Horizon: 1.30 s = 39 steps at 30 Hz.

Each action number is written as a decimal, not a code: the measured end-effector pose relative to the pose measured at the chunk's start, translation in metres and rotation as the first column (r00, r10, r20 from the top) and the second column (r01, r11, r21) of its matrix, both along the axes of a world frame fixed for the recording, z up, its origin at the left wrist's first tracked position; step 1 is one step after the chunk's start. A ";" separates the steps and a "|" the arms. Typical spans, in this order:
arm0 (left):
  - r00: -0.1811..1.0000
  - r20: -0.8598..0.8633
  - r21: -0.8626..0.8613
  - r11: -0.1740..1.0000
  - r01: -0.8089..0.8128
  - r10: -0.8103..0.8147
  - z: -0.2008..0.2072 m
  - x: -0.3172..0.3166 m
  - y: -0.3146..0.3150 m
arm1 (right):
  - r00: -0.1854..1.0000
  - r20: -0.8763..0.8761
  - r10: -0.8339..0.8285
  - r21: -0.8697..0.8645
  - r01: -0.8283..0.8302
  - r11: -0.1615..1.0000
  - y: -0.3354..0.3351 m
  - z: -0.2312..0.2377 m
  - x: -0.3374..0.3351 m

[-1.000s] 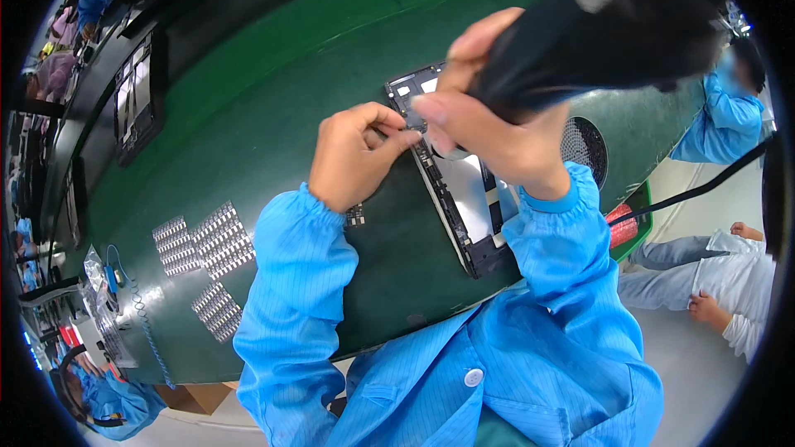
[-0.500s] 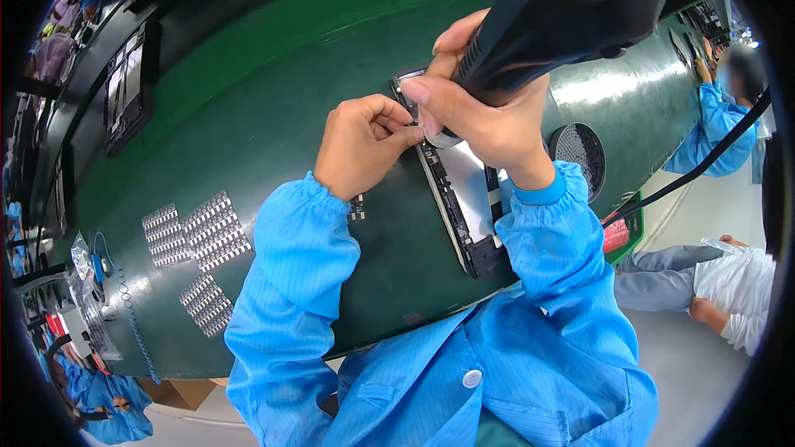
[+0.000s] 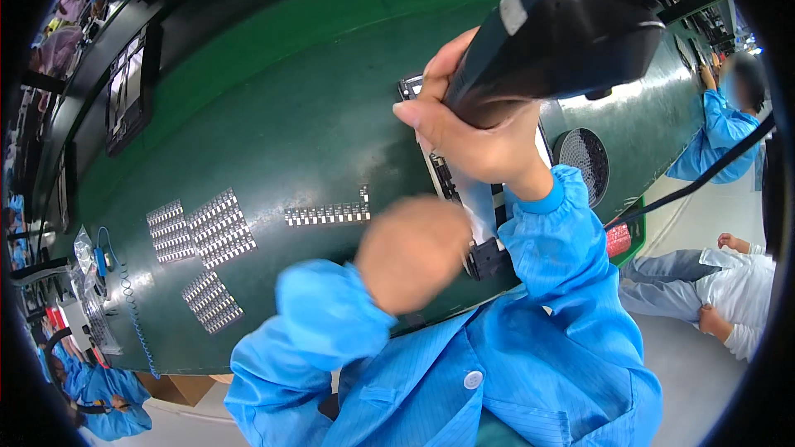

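My right hand (image 3: 484, 136) is closed round a bulky black hand tool that looks like a hair dryer (image 3: 555, 50), held over a flat device panel (image 3: 476, 207). The panel has a dark frame with small parts along its left edge and a pale, shiny inside; my right hand and sleeve cover part of it. Blurred by motion, my left hand (image 3: 414, 252) passes over the lower left edge of the panel, and its fingers cannot be made out. Left of it lies a strip of small black-and-white pieces (image 3: 329, 213).
Several sheets of similar small pieces (image 3: 219, 228) lie on the green table (image 3: 273, 141) at left. A round perforated container (image 3: 582, 161) stands right of the panel. A black cable (image 3: 696, 182) runs at right. Co-workers sit at the far right and lower left.
My left hand has left the panel's upper left edge and moved down toward me, uncovering the strip of pieces. My right hand keeps the dryer-like tool, tilted slightly differently.
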<state>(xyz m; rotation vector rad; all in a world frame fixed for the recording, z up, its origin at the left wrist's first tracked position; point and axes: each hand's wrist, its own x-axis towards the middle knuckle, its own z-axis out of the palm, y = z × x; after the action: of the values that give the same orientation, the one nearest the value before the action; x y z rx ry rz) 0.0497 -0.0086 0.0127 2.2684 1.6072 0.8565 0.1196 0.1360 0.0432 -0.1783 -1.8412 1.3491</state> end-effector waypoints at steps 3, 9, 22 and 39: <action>0.994 -0.049 0.252 0.962 0.108 -0.099 -0.022 0.048 -0.015 | 0.997 -0.039 -0.068 -0.017 0.067 0.998 -0.002 0.021 0.007; 0.982 -0.110 0.252 0.960 -0.120 0.151 -0.035 0.002 0.029 | 0.937 -0.326 -0.127 -0.108 0.096 0.989 0.020 0.037 0.058; 0.900 -0.200 -0.111 0.904 -0.413 0.387 0.025 -0.116 0.040 | 0.960 -0.209 -0.188 -0.246 0.135 0.960 0.000 0.013 0.072; 0.898 0.202 -0.521 0.819 -0.238 0.390 0.015 -0.057 0.023 | 0.965 -0.225 -0.138 -0.256 0.078 0.964 0.010 0.016 0.087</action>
<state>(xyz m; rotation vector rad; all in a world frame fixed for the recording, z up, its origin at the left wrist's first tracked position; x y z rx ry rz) -0.0069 0.0143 0.0275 1.4708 1.8282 0.7168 0.2061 0.1464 0.0592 -0.2302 -1.4410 1.4507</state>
